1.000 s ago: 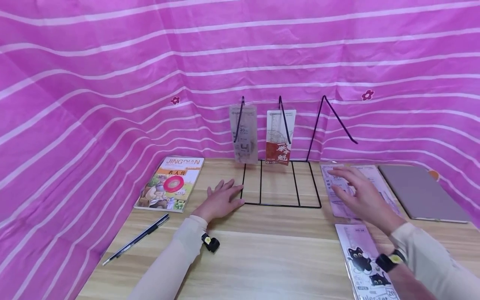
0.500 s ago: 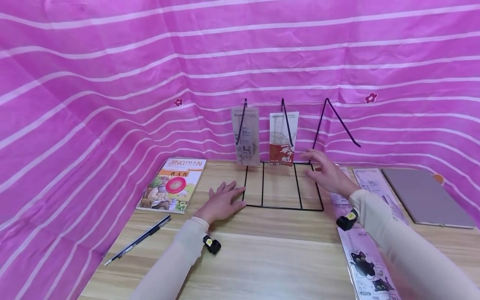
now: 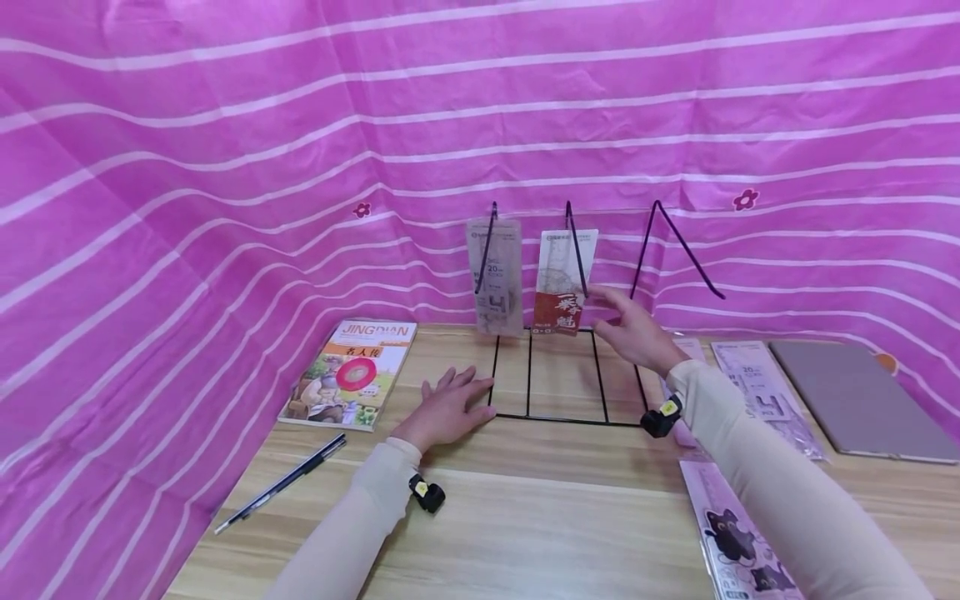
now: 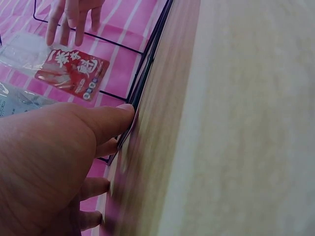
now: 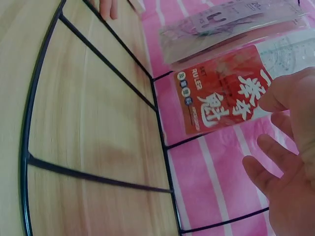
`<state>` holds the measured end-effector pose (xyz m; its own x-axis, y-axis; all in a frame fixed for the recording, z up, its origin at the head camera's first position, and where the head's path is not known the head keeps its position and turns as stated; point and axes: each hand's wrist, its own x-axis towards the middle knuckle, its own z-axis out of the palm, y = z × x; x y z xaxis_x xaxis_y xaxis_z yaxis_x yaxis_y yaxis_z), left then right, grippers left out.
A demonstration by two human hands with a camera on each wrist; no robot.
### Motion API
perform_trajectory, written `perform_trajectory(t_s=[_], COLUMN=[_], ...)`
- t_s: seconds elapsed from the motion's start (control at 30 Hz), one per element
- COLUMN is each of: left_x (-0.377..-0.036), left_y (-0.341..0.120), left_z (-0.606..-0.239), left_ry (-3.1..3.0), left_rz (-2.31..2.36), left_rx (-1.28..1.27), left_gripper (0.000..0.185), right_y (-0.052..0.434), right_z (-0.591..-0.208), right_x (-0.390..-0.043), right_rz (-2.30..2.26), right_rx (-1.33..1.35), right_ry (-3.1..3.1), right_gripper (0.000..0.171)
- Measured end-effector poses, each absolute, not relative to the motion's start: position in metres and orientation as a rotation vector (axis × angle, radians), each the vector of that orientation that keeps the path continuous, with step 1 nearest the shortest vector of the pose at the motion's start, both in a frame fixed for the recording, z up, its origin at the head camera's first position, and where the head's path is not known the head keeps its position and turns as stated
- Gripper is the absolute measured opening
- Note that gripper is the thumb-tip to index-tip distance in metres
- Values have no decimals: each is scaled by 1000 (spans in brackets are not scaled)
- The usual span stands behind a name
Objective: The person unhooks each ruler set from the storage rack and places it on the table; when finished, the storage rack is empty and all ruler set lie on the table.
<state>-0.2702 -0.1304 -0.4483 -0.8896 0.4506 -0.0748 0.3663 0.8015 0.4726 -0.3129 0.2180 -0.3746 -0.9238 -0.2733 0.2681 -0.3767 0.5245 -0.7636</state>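
A black wire rack [image 3: 566,417] stands at the back of the wooden table. Two ruler packets hang on its hooks: a clear one [image 3: 495,279] and a red-and-white one [image 3: 562,287]. My left hand [image 3: 447,406] lies flat on the table, fingertips against the rack's front left corner; in the left wrist view this hand [image 4: 54,162] fills the foreground. My right hand [image 3: 626,327] is raised at the red packet's right edge with fingers spread. In the right wrist view my thumb [image 5: 285,93] touches the red packet [image 5: 221,96]. Neither hand holds anything.
A picture book [image 3: 351,372] and a black pen [image 3: 281,482] lie to the left. To the right lie a pale ruler packet [image 3: 765,392], a cat-print packet [image 3: 738,542] and a grey notebook [image 3: 855,400]. Pink striped cloth [image 3: 225,167] walls in the back and left.
My right hand left the ruler packets on the table's right side and moved left and up to the red packet on the rack. My left hand stayed put.
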Motion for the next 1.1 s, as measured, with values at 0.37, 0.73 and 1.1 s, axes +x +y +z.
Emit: perform_trajectory(t_s=[0.37,0.73,1.1], left_x=[-270,-271,-271], left_y=[-129,-130,-130], left_z=[-455,-452,-452], left_ry=[2811,2810,2813], left_rz=[690,688,674], left_rx=[644,637,647], left_gripper=[62,62,62], right_y=[203,207,222], right_z=[-374,-358,-357], right_x=[-295,-244,-194], right_rz=[1406,1282,1103], right_rx=[389,445,585], right_ry=[-2421,-2412,-2361], right_gripper=[37,43,49])
